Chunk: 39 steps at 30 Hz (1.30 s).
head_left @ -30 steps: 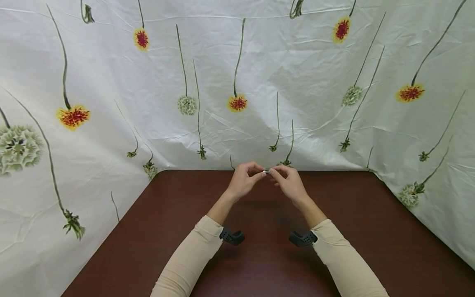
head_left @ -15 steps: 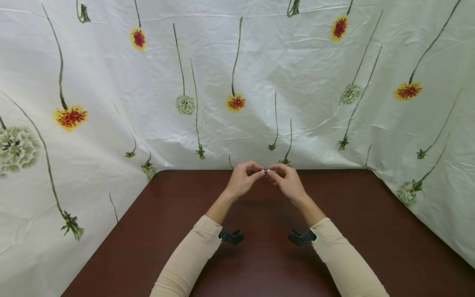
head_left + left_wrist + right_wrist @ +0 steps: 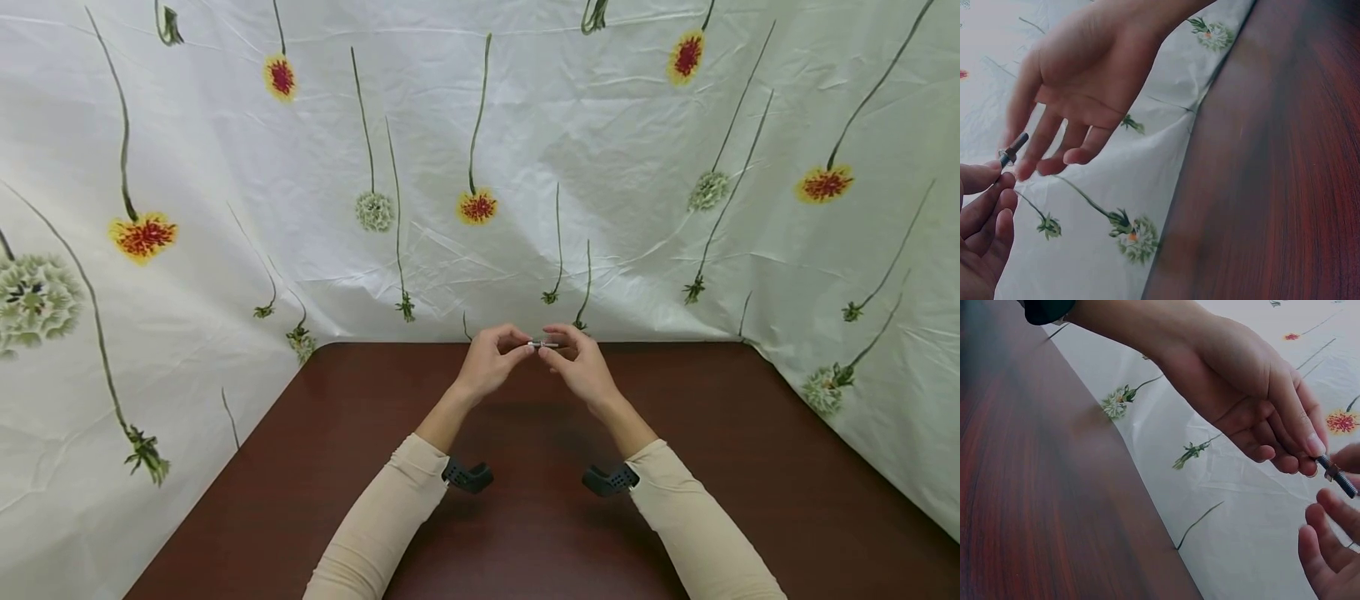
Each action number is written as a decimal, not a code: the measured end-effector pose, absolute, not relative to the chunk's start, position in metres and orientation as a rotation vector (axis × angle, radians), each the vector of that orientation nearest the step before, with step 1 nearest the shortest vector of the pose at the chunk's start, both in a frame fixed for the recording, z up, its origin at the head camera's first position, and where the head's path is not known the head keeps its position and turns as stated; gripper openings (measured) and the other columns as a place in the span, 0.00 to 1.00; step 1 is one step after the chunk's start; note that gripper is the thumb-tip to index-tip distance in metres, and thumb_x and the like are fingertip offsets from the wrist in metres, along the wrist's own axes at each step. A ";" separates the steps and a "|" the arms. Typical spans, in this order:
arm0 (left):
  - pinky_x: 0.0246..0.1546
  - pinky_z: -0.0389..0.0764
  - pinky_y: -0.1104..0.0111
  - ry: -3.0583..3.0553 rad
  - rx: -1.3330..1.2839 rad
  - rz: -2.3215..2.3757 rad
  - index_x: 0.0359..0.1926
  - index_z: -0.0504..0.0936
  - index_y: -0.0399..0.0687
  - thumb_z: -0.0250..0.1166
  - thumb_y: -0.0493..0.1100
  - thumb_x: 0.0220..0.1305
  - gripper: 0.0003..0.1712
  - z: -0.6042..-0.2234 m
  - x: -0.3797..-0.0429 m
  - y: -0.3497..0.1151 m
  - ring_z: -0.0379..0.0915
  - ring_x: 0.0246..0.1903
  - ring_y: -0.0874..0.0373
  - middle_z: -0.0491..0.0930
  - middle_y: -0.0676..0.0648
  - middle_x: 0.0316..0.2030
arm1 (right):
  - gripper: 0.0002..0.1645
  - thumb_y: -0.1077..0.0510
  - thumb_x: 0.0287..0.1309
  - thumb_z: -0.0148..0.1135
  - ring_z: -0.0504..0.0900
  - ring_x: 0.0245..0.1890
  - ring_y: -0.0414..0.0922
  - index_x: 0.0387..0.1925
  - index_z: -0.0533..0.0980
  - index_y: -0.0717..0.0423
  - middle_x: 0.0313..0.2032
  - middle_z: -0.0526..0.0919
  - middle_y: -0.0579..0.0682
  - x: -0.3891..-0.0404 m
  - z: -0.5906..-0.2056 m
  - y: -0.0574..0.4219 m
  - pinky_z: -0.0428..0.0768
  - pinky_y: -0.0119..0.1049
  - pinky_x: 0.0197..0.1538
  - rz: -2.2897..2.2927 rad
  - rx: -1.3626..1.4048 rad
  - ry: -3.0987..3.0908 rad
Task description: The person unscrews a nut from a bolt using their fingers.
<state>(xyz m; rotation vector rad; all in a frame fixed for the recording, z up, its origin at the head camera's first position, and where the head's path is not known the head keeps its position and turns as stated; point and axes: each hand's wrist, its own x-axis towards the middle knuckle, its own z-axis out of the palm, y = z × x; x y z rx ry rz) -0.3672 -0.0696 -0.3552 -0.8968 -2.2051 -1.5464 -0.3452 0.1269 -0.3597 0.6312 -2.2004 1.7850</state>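
Note:
In the head view, my left hand (image 3: 489, 362) pinches one end of a small metal bolt (image 3: 551, 344) between thumb and fingers, above the far part of the table. The bolt's head end is hidden in that grip. A nut (image 3: 1332, 472) sits partway along the thread, and the threaded end points toward my right hand (image 3: 583, 367). The right thumb and index finger stand spread on either side of the thread, right by the nut. The other right fingers (image 3: 1075, 147) hang loosely bent in the left wrist view.
A dark reddish-brown table (image 3: 525, 517) lies under both hands. White cloth with printed flowers (image 3: 622, 150) hangs behind and along the sides. Dark bands with a camera mount (image 3: 468, 477) sit on both wrists, by beige sleeves (image 3: 386, 521).
The right thumb and index finger have spread apart from around the bolt, so more of its thread shows. The left hand keeps its pinch in nearly the same place.

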 end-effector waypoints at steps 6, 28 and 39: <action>0.47 0.81 0.50 -2.199 -0.921 -1.559 0.44 0.87 0.41 0.70 0.36 0.70 0.05 -0.355 -0.367 -0.070 0.83 0.43 0.52 0.88 0.47 0.41 | 0.17 0.57 0.77 0.60 0.83 0.46 0.63 0.55 0.80 0.68 0.46 0.85 0.64 -0.345 -0.359 0.127 0.82 0.56 0.50 1.751 0.620 -2.206; 0.47 0.81 0.56 -2.200 -0.919 -1.516 0.44 0.88 0.41 0.70 0.36 0.69 0.05 -0.356 -0.367 -0.069 0.83 0.43 0.54 0.88 0.47 0.41 | 0.20 0.56 0.77 0.60 0.83 0.49 0.64 0.59 0.78 0.66 0.51 0.82 0.68 -0.343 -0.360 0.123 0.82 0.56 0.50 1.779 0.592 -2.209; 0.49 0.79 0.46 -2.192 -0.923 -1.575 0.44 0.88 0.41 0.70 0.37 0.69 0.05 -0.355 -0.367 -0.070 0.83 0.45 0.49 0.88 0.44 0.42 | 0.19 0.56 0.75 0.62 0.84 0.45 0.53 0.59 0.78 0.64 0.51 0.82 0.66 -0.344 -0.362 0.124 0.80 0.61 0.52 1.752 0.599 -2.210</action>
